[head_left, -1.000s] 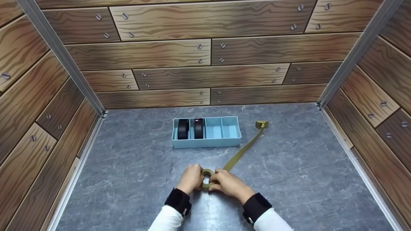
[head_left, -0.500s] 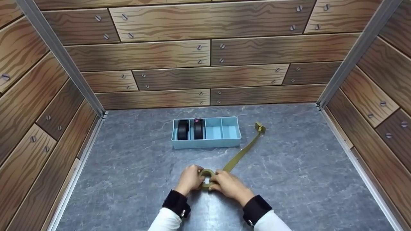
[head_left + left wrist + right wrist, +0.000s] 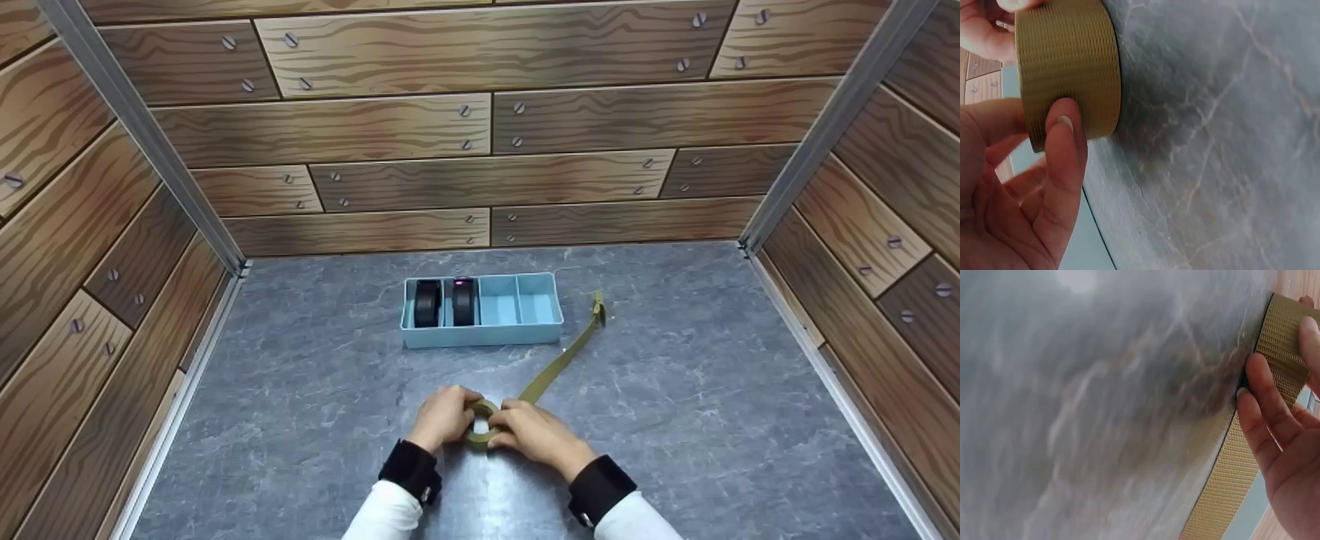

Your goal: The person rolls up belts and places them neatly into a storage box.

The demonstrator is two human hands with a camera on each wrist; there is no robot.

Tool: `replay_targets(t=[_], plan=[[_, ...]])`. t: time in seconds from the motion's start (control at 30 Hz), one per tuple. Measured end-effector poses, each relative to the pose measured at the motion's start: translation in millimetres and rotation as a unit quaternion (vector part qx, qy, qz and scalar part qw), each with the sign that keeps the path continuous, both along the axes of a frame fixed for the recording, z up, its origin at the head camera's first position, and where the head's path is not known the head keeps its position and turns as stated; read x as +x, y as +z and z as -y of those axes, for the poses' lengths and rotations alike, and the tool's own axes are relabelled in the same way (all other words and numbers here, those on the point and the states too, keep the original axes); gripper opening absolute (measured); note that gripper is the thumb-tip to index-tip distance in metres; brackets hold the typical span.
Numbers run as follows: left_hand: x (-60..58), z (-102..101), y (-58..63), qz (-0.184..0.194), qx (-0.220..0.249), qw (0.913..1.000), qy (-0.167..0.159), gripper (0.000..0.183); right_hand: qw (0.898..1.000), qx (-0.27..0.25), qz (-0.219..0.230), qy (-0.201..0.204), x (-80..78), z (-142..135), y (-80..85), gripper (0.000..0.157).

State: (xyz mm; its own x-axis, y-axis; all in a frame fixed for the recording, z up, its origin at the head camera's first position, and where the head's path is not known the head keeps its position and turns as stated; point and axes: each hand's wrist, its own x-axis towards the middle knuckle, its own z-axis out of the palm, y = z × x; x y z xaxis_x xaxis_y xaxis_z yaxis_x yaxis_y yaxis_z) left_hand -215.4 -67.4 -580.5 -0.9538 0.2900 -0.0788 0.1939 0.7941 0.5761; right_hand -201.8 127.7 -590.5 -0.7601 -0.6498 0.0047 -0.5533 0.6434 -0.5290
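Note:
An olive woven belt, wound into a roll (image 3: 1069, 50) on edge, stands between my hands on the grey tabletop. My left hand (image 3: 442, 414) holds the roll's left side, with its thumb on the outer turn in the left wrist view. My right hand (image 3: 536, 433) pinches the roll's right side. In the right wrist view, its fingertips touch the belt where the loose strap (image 3: 1221, 489) meets the roll. The flat strap runs away to the back right and ends at a buckle (image 3: 599, 306), which stands on its narrow side.
A light blue divided box (image 3: 480, 337) stands behind my hands. Its two left compartments hold black rolls, a first black roll (image 3: 427, 304) and a second black roll (image 3: 463, 302). Wood-patterned walls (image 3: 390, 180) enclose the tabletop (image 3: 315, 375) at the back and sides.
The belt's buckle has moved left and slightly toward me and has turned over onto its side. The loose strap is a little shorter. Both hands stay around the roll, nearly in place.

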Motion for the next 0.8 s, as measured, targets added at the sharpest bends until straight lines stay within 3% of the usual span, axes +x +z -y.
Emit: replay_targets(t=[0.2,0.33,0.47,0.67,0.8], plan=[[3.5,-0.6,0.3,-0.001,0.044,0.9984,0.035,0.019,1.0,0.001,-0.022,-0.016,-1.0,1.4,-4.2,0.023],[2.7,-0.3,1.1,0.0,0.014,0.9999,0.006,0.018,1.0,-0.002,-0.017,0.008,-3.0,-1.9,-4.9,0.026],[1.9,-0.2,0.5,-0.025,-0.029,0.999,-0.024,0.02,1.0,-0.001,-0.016,0.022,-2.8,-3.2,-4.5,0.026],[6.1,-1.3,-1.5,-0.048,0.001,0.9987,0.016,0.016,0.999,0.013,-0.037,-0.009,3.7,0.4,-4.4,0.023],[6.5,-3.1,-0.5,-0.041,0.006,0.9986,0.031,0.012,0.999,0.021,-0.04,-0.008,4.8,1.7,-3.0,0.023]])
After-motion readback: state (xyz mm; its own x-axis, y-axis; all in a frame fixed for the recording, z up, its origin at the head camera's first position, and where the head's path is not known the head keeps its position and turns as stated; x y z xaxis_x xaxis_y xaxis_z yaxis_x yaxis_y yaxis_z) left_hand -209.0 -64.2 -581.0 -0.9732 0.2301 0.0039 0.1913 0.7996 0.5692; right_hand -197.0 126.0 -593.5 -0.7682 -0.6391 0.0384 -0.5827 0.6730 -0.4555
